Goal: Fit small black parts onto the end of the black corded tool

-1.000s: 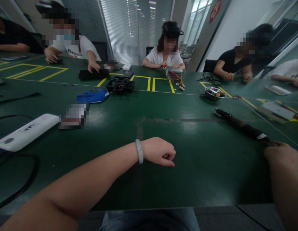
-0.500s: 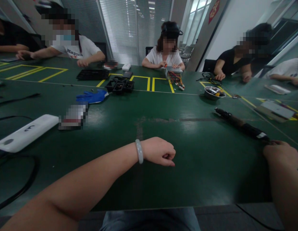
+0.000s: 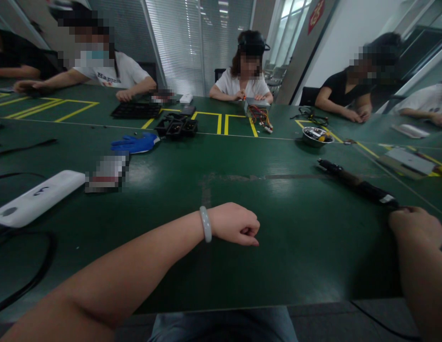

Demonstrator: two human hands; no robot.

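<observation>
My left hand [image 3: 235, 224], with a pale bangle [image 3: 205, 224] on its wrist, rests on the green table [image 3: 299, 266]. Its fingers are curled in and the thumb lies alongside; I see nothing in it. On the right, my right hand [image 3: 417, 225] is closed at the rear end of a black electric screwdriver [image 3: 356, 183]. That tool lies slantwise on the tabletop, its tip pointing away and to the left. The fingertips of my right hand are partly hidden, so whether they pinch the tool's end or its cord is unclear.
To the left lie a white numbered case [image 3: 41, 197], a blurred-out flat item [image 3: 109, 173], a blue glove [image 3: 133, 142] and a black cable [image 3: 46, 266]. Farther off are black plastic parts [image 3: 176, 126] and a metal bowl [image 3: 316, 137]. Several people sit across, one handling a metal box with coloured wires [image 3: 258, 114].
My hands and the screwdriver hold their places. Across the table, the person at the left has reached farther left, and the person in black at the right has brought their hands together.
</observation>
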